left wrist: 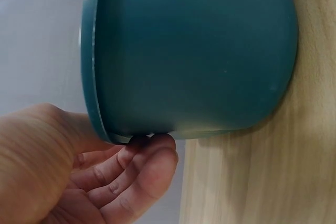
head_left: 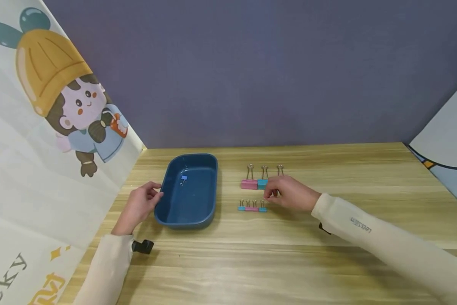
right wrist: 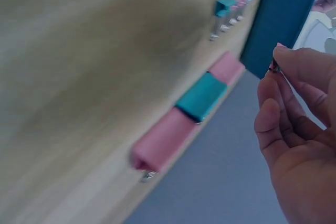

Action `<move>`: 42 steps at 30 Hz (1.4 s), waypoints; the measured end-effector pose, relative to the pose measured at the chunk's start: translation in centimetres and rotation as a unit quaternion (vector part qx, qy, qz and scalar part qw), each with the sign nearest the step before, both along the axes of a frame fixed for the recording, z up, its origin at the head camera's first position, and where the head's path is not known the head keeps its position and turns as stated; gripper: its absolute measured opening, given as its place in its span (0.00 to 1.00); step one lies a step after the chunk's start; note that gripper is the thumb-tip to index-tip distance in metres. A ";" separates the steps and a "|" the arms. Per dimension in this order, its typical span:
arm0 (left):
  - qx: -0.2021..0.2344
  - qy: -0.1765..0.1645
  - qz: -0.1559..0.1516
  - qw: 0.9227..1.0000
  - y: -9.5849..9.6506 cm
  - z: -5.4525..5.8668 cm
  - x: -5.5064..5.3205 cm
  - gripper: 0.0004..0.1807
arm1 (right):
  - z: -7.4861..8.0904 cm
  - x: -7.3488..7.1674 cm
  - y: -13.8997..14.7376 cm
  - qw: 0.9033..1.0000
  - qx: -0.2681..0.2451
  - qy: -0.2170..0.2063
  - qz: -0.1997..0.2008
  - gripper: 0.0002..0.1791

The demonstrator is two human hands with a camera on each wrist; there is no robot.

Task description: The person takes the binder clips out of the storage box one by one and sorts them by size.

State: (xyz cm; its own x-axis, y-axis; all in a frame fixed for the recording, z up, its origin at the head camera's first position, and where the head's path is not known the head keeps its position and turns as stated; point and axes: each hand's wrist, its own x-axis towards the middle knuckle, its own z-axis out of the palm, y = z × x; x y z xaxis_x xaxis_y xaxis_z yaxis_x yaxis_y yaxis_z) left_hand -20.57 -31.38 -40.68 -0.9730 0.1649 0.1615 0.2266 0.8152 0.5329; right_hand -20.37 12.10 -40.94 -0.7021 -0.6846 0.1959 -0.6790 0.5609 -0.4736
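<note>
At the left side of a dark blue plastic bin [head_left: 209, 218], my left hand [head_left: 138, 207] grips the rim between thumb and curled fingers. One small blue binder clip [head_left: 184, 178] lies inside the bin. My right hand [head_left: 289, 192] pinches a small pink binder clip [right wrist: 276, 65] between thumb and fingertips, mostly covered by them. Behind this hand stands a row of larger binder clips: a pink one [head_left: 249, 184], a teal one [head_left: 262, 184] and another pink one [right wrist: 164, 137], which the hand hides in the head view. Nearer me is a row of small teal and pink binder clips [head_left: 252, 209].
Everything stands on a wood-grain table [head_left: 228, 262]. A grey-purple panel [head_left: 251, 76] rises along its back edge. White cloth with a cartoon print [head_left: 76, 106] hangs on the left, and another printed cloth [head_left: 450, 123] on the right.
</note>
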 end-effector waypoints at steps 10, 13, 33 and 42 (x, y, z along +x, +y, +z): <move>-0.001 0.013 -0.001 1.000 0.0 -0.1 -0.1 0.12 | -2.5 1.6 2.0 0.999 -0.004 -0.032 -0.006 0.07; -0.003 0.020 -0.001 1.000 0.0 -0.1 -0.1 0.12 | -2.9 1.7 2.2 0.999 -0.004 -0.047 -0.011 0.08; -0.007 0.020 0.004 1.000 0.1 -0.1 -0.2 0.12 | -3.7 0.6 1.3 0.997 0.002 -0.076 -0.015 0.06; -0.009 0.017 0.006 1.000 0.0 -0.2 -0.2 0.12 | -3.7 0.4 1.0 0.997 -0.006 -0.072 -0.002 0.07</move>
